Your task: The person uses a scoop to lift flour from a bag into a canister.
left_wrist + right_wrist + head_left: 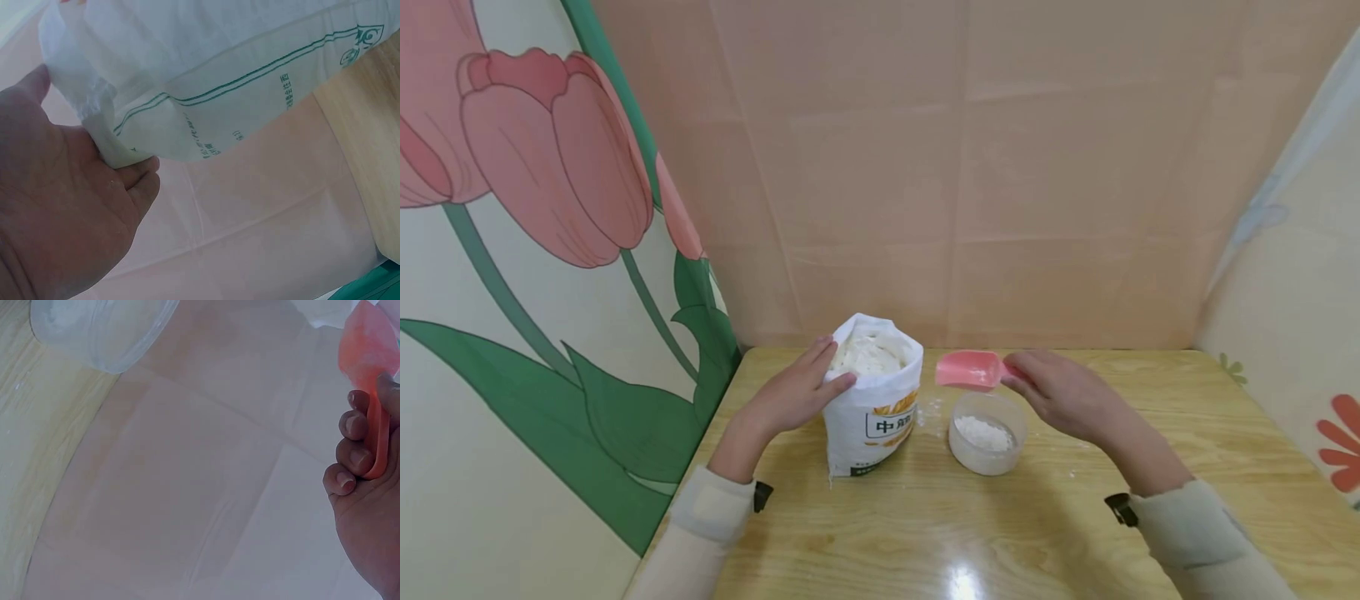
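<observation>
A white flour bag point(880, 417) with its top folded open stands on the table, white flour point(867, 356) showing inside. My left hand point(793, 390) holds the bag's left rim, thumb towards the front; in the left wrist view part of its fingers is hidden by the bag point(206, 94). My right hand point(1063, 392) grips the handle of a pink scoop point(967, 369), fingers curled round it in the right wrist view. The scoop, with a little white powder on it, is above and behind a clear round bowl point(987, 460), which contains some flour point(983, 433).
Spilled flour point(931, 412) dusts the wooden table point(865, 542) between bag and bowl. A pinkish sheet point(962, 208) hangs along the table's back edge. At the left stands a panel with painted tulips point(550, 158), and at the right a pale wall point(1292, 308) with flowers.
</observation>
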The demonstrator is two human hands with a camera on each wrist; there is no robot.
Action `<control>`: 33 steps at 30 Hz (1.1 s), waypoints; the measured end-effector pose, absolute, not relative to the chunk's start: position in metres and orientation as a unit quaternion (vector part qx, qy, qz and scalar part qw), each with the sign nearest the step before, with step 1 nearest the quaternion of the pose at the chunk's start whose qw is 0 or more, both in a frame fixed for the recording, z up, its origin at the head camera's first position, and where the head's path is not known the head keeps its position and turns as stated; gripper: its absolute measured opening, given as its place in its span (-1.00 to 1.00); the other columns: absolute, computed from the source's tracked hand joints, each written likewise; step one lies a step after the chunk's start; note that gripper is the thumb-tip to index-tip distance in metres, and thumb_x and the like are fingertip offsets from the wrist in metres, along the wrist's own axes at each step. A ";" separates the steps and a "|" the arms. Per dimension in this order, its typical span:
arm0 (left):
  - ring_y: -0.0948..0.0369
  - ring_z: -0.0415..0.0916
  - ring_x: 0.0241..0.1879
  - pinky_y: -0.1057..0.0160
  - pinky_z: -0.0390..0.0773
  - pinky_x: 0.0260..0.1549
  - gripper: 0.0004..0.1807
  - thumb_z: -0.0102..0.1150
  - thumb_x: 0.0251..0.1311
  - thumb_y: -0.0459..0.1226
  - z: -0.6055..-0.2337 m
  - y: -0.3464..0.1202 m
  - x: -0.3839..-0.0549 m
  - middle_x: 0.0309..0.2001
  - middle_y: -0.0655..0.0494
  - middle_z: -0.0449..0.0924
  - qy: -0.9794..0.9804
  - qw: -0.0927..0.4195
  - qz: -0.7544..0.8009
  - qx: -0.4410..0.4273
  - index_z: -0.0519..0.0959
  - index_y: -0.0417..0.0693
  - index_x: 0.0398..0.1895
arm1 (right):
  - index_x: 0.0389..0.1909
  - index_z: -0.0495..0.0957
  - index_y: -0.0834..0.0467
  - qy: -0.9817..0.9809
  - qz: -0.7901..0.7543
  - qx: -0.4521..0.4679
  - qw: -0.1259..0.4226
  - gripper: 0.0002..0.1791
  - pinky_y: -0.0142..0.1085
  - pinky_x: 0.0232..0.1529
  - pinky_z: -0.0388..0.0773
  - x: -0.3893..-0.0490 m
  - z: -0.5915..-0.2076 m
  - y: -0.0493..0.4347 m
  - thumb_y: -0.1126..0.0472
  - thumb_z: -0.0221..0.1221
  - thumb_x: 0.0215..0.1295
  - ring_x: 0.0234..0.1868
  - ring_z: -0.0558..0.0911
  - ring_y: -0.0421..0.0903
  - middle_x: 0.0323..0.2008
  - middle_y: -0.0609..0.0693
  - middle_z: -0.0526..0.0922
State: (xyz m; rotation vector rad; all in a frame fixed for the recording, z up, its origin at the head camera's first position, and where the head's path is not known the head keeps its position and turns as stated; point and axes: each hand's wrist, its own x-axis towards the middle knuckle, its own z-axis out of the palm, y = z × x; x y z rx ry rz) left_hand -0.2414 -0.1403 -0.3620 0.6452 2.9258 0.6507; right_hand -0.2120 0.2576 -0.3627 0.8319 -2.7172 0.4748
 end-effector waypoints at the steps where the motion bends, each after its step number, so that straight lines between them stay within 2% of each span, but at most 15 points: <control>1: 0.07 -0.30 0.63 -0.08 -0.01 0.52 0.10 -0.40 0.33 0.48 -0.362 -0.140 -0.241 0.65 0.00 -0.23 0.953 0.037 0.212 0.212 -0.10 -0.14 0.63 | -0.12 0.53 0.02 -0.935 0.164 0.288 0.130 -0.88 -0.25 -0.33 0.44 -0.212 -0.362 0.257 0.07 0.10 0.55 -0.39 0.43 -0.22 -0.40 -0.20 0.48; 11: 0.08 -0.30 0.62 -0.06 -0.01 0.53 0.11 -0.43 0.32 0.50 -0.363 -0.142 -0.241 0.65 -0.03 -0.21 0.955 0.036 0.206 0.210 -0.09 -0.13 0.63 | -0.12 0.53 0.06 -0.911 0.155 0.339 0.177 -0.93 -0.27 -0.36 0.40 -0.221 -0.340 0.239 0.17 0.18 0.49 -0.43 0.39 -0.23 -0.43 -0.19 0.46; 22: 0.09 -0.30 0.62 -0.06 -0.01 0.52 0.10 -0.43 0.33 0.49 -0.363 -0.142 -0.240 0.65 -0.02 -0.21 0.954 0.031 0.207 0.213 -0.10 -0.12 0.64 | -0.12 0.54 0.03 -0.924 0.147 0.324 0.138 -0.85 -0.25 -0.36 0.41 -0.228 -0.312 0.211 0.04 0.10 0.55 -0.42 0.45 -0.16 -0.43 -0.15 0.48; 29: 0.12 -0.31 0.62 -0.03 -0.01 0.53 0.10 -0.43 0.31 0.50 -0.364 -0.141 -0.242 0.65 0.01 -0.22 0.956 0.031 0.205 0.210 -0.10 -0.10 0.64 | -0.06 0.56 0.06 -0.924 0.143 0.330 0.127 -0.78 -0.18 -0.27 0.49 -0.235 -0.306 0.202 0.01 0.08 0.56 -0.34 0.50 -0.14 -0.34 -0.13 0.55; 33: 0.12 -0.32 0.62 -0.03 -0.01 0.53 0.10 -0.44 0.31 0.51 -0.363 -0.141 -0.242 0.66 0.04 -0.24 0.956 0.035 0.204 0.207 -0.11 -0.09 0.64 | -0.13 0.55 0.04 -0.927 0.131 0.334 0.107 -0.78 -0.17 -0.29 0.47 -0.239 -0.302 0.196 -0.02 0.07 0.56 -0.35 0.49 -0.13 -0.37 -0.12 0.53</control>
